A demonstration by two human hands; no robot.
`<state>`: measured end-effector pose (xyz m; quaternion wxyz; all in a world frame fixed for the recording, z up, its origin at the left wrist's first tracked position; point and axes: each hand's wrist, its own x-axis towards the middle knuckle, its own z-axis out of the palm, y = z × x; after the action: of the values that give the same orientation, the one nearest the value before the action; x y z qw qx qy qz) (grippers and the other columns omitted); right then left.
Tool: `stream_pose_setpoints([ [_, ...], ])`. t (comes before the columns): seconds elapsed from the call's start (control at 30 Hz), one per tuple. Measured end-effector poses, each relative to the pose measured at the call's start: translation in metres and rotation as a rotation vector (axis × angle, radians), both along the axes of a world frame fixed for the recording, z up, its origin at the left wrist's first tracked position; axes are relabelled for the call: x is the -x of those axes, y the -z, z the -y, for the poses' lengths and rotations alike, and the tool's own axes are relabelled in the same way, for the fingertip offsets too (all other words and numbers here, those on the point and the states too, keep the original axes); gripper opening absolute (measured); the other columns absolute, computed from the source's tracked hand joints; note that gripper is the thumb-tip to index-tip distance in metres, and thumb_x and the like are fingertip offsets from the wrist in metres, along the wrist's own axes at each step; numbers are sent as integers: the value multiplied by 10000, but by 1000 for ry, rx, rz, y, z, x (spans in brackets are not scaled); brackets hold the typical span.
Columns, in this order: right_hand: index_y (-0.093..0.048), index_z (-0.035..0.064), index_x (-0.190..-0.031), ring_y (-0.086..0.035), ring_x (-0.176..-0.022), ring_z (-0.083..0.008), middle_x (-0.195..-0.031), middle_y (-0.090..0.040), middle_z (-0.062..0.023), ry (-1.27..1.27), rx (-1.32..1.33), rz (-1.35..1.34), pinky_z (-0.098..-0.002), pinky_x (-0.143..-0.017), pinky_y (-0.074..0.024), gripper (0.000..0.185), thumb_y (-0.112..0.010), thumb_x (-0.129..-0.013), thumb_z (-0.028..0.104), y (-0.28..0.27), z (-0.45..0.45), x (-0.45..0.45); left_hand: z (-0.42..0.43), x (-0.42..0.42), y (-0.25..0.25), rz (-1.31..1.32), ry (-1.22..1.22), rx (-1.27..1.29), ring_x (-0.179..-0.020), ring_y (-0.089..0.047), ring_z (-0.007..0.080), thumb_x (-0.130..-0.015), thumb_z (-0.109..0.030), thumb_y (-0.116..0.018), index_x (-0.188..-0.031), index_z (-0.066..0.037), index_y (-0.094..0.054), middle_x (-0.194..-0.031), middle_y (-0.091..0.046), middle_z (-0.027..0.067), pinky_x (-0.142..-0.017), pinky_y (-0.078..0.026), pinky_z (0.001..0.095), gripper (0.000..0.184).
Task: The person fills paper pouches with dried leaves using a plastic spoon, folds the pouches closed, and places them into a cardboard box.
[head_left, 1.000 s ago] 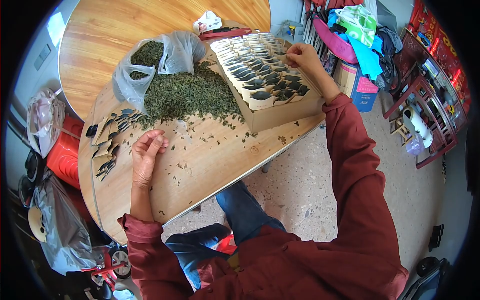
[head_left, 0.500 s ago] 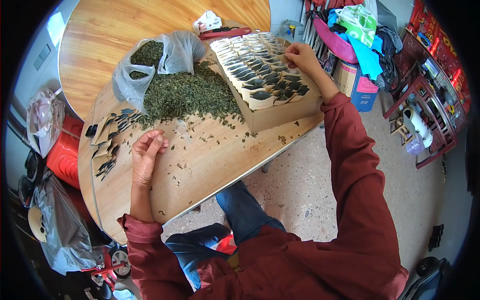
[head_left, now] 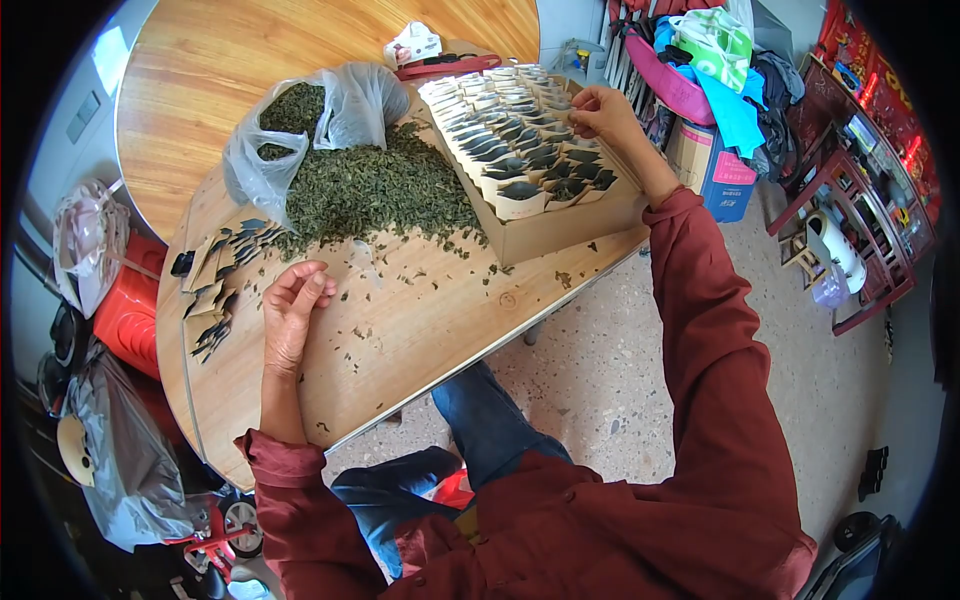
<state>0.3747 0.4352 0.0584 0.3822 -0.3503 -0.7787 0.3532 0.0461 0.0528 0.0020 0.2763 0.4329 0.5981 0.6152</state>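
Observation:
A cardboard box [head_left: 520,238] on the wooden table [head_left: 400,340] holds rows of small paper packets [head_left: 520,200], several with dark leaves in their mouths. Over the box's right side is my right hand [head_left: 603,112], thumb and fingers pinched together; whatever lies between them is too small to make out. My left hand [head_left: 298,300] hovers above the table's left part, fingers curled and thumb against the fingertips, nothing visible in it. Behind it lies a heap of dried green leaves [head_left: 380,190], spilling from a clear plastic bag [head_left: 355,105]. Flat paper packets [head_left: 210,290] are fanned out at the left.
A red strap [head_left: 450,67] and a white packet [head_left: 413,43] lie behind the leaves. Red stools [head_left: 130,310] stand left of the table. Right of it are a blue carton [head_left: 725,185] with bags and clothes on top and a dark red wooden stand [head_left: 870,245].
My right hand has shifted very slightly at the right side of the box. My left hand has stayed in place.

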Motion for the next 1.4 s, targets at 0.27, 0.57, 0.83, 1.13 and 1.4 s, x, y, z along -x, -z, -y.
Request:
stream_pose_setpoints([
  [0.27, -581, -13, -950, -662, -628, -152, -753, -653, -87, 31, -21, 44, -251, -506, -528, 168, -666, -809, 23, -2, -5, -7, 0, 1, 1, -3, -2, -8, -766, -609, 98, -871, -206, -679, -1018, -17, -645, -839, -667, 32, -712, -471, 231, 242],
  [0.57, -636, -6, -972, -635, -702, -126, -813, -660, -69, -98, -247, -227, -236, -628, -510, 158, -609, -900, 133, -62, 69, 3, -2, 10, 17, 99, -46, -87, -737, -543, 90, -906, -167, -627, -1031, -3, -622, -827, -623, 33, -678, -452, 226, 207],
  [0.83, -632, -17, -963, -630, -757, -103, -837, -660, -57, -623, -224, -132, -221, -691, -502, 96, -579, -911, 43, -48, 246, 119, -4, 19, 14, 21, -80, -177, -691, -567, 69, -903, -153, -622, -928, -18, -638, -780, -634, 15, -634, -463, 215, 137],
  [1.13, -628, -34, -951, -628, -719, -110, -748, -656, -81, -770, -399, 112, -288, -657, -492, 152, -626, -839, 69, 11, 268, 267, 5, 41, -3, 42, -464, -418, -605, -580, 75, -892, -139, -613, -879, 0, -650, -691, -643, 20, -575, -481, 241, 144],
  [1.4, -651, 14, -1011, -622, -1000, -354, -986, -655, -225, -852, -515, 168, -376, -801, -500, 270, -629, -759, 110, 14, 293, 338, 19, 36, -25, -423, -892, -487, -710, -629, 287, -789, -92, -612, -855, -36, -661, -820, -649, 131, -687, -505, 364, 99],
])
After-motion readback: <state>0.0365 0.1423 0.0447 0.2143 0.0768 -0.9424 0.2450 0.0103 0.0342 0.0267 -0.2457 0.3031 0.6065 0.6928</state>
